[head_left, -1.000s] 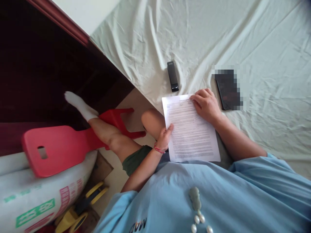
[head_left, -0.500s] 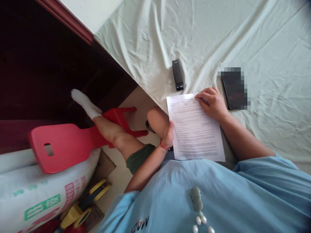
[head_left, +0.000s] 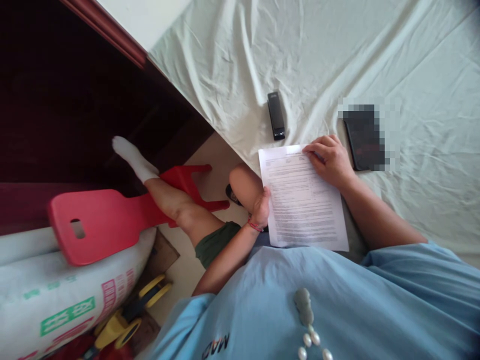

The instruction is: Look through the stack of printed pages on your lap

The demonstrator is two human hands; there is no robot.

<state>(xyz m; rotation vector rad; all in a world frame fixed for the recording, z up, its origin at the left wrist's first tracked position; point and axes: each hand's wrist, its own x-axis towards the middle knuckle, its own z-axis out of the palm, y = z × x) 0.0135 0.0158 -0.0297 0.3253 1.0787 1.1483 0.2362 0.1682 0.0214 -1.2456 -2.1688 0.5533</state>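
Observation:
A printed sheet of paper (head_left: 302, 205) lies over my lap at the bed's edge, its dense text facing up. My left hand (head_left: 261, 209) grips the sheet's left edge, with the thumb on top and the other fingers hidden beneath. At the upper right corner, my right hand (head_left: 330, 159) pinches the paper between thumb and fingers. Just above the sheet, a black stapler (head_left: 276, 116) rests on the bed, touched by neither hand. To the right of my right hand lies a dark, flat object (head_left: 363, 137), partly blurred out.
A wrinkled pale bedsheet (head_left: 420, 65) covers the bed. One leg stretches across a red plastic chair (head_left: 101, 222) on the left. Below it are a large white printed sack (head_left: 22, 280) and a yellow and black wheeled object (head_left: 116, 327). A dark wooden panel (head_left: 75, 100) stands upper left.
The view has shifted very slightly. Both hands keep the same hold on the paper, and the stapler stays in place.

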